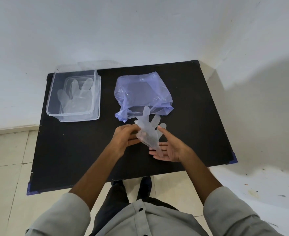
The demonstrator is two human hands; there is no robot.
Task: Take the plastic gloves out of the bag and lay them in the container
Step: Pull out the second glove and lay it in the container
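Writing/brands: honestly can't spot any readable print or logo on anything here, so nothing to report there.
Left hand [125,136]: reaching in from the lower left, knuckles up, fingers curled and pinching the left edge of a clear plastic glove [148,132] near its palm. So it's clamped on the glove.
Right hand [170,148]: palm turned up and inward, fingers spread loose. The cuff end of the glove drapes over its fingertips; thumb points up along the glove's right edge. Looks more like cradling than gripping, so I'd call it open under the glove.
Hands together or apart: close together, one on each side of the same glove, not touching each other as far as I can see.
Glove in hand: held just above the black table [75,150], its fingers pointing away from the person, tips overlapping the mouth of the bag.
Bag [142,92]: thin blue-purple plastic, crumpled, lying on the table's far middle, opening facing the person.
Container [73,94]: clear rectangular tub at the far left of the table, well apart from the bag.
Glove in container [76,95]: lying flat inside, fingers pointing toward the wall.
Sleeves: grey, pushed up the forearms.
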